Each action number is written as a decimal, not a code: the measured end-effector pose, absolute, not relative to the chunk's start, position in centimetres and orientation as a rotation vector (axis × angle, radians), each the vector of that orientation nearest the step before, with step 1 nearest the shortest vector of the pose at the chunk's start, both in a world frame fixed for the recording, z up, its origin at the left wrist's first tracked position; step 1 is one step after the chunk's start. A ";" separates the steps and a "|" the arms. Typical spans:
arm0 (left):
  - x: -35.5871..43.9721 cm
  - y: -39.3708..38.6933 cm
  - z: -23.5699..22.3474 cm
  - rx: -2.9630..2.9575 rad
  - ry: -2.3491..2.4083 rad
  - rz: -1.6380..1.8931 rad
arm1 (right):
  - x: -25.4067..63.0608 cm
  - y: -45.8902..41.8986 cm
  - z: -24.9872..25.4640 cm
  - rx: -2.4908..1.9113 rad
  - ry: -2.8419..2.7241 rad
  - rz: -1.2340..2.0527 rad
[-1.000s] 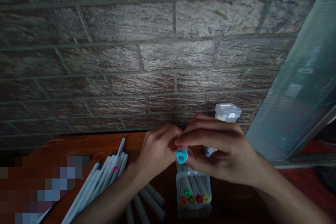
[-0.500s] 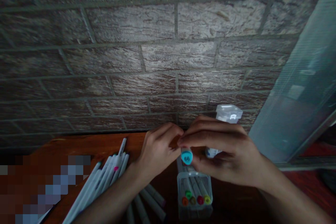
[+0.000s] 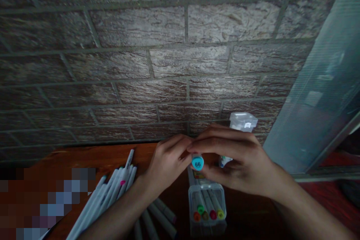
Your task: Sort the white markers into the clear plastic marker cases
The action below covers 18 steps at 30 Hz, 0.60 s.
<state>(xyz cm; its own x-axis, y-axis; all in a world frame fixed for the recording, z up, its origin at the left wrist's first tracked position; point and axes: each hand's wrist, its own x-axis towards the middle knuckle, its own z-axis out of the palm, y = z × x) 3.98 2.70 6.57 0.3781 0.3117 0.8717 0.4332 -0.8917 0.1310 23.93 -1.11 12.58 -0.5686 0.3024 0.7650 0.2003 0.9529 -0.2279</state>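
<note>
A marker (image 3: pixel 197 163) with a turquoise cap end numbered 66 points toward me, with its far end hidden behind my fingers. My right hand (image 3: pixel 242 161) grips it between thumb and fingers. Beside it, my left hand (image 3: pixel 168 159) is closed, its fingertips meeting the right hand's at the marker's hidden part. Below the hands stands an open clear plastic case (image 3: pixel 208 229) holding several markers (image 3: pixel 213 215) with green, orange, brown, red and yellow ends.
To the left, a bundle of white markers (image 3: pixel 111 191) lies on the brown wooden table (image 3: pixel 84 153). More markers (image 3: pixel 160 215) lie beside my left forearm. Behind my right hand is another clear plastic container (image 3: pixel 243 120). A brick wall (image 3: pixel 168 60) rises behind the table.
The marker's numbered end has lifted slightly and turned to face me more squarely. Both hands keep nearly the same grip, and the view has shifted a little.
</note>
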 end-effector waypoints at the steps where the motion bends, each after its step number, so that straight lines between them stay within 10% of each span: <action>1: 4.0 2.7 6.6 -2.510 -0.678 -1.543 | 23.9 -1.1 12.5 -0.357 -2.195 0.142; 18: 2.8 2.5 8.1 -2.582 -0.897 -1.710 | 26.8 2.1 13.3 -0.729 -1.587 0.679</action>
